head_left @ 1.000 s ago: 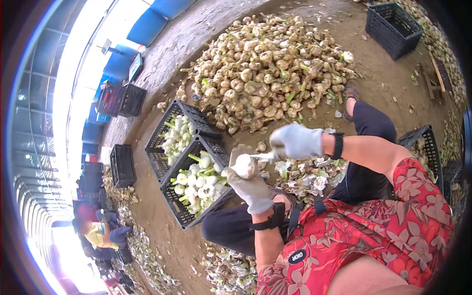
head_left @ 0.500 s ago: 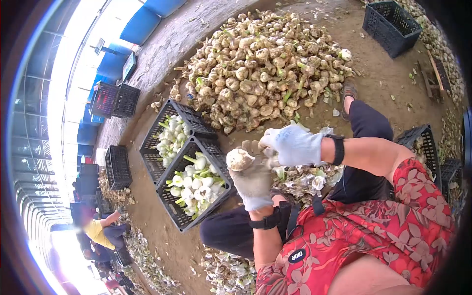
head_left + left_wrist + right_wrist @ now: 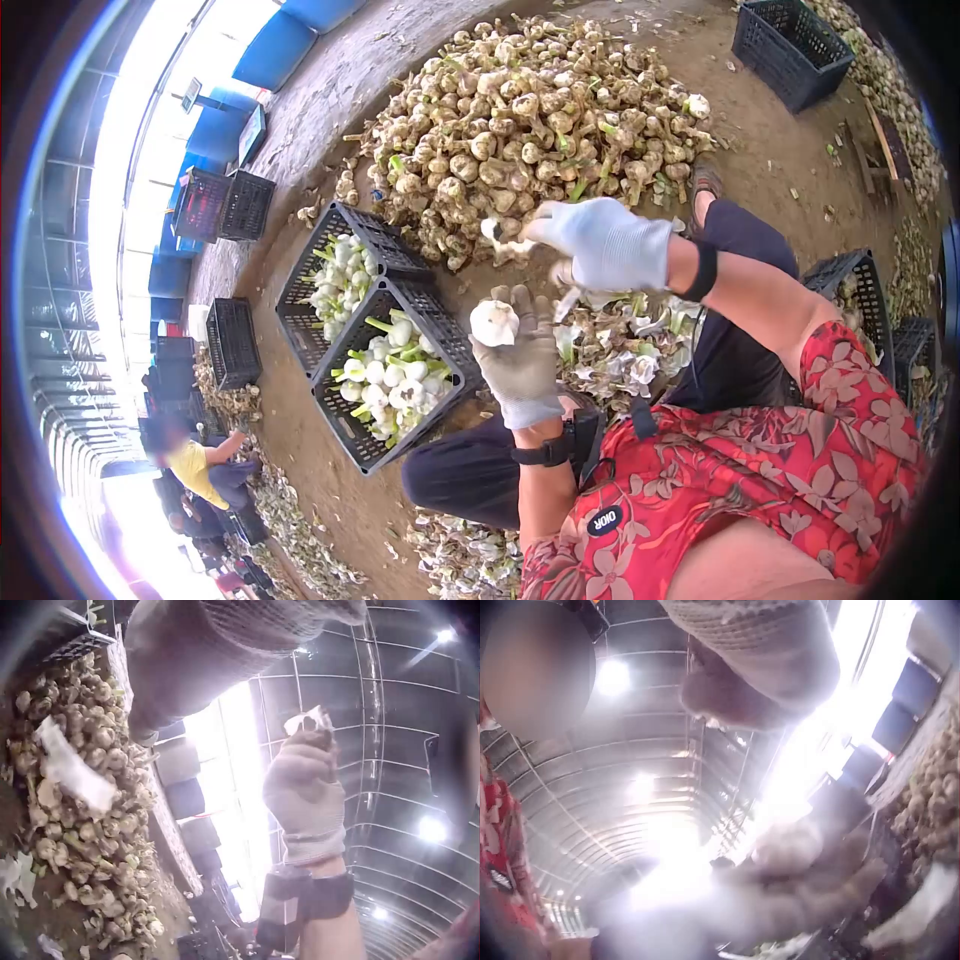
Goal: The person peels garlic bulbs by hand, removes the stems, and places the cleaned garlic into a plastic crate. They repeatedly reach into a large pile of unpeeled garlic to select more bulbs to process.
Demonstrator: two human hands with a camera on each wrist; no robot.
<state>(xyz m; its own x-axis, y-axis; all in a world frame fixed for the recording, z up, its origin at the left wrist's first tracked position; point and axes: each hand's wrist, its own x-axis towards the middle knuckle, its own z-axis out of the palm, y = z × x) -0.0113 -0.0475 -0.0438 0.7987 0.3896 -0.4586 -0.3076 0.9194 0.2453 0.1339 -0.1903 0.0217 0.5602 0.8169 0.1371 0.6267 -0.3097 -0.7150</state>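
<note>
In the head view, the left hand (image 3: 522,368) holds a garlic bulb (image 3: 494,323) at its thumb side, palm up and fingers loosely raised, above the floor (image 3: 330,420) and just beside the near crate (image 3: 333,402) of white trimmed bulbs (image 3: 395,377). The right hand (image 3: 605,245) is higher up, its fingers curled on a pale piece (image 3: 568,303). A scrap of white peel (image 3: 507,244) shows near its fingertips, in front of the heap of untrimmed garlic (image 3: 530,130). Loose peelings (image 3: 635,345) lie on the floor between the heap and the legs.

In the left wrist view, the left hand's glove fills the top; its grip cannot be seen here. The right hand is raised, fingers bent, with whitish material at the fingertips. The scrap of white peel appears blurred against the heap.

In the right wrist view, the right hand's glove is large at the top, and the left hand, blurred, carries the garlic bulb below.
</note>
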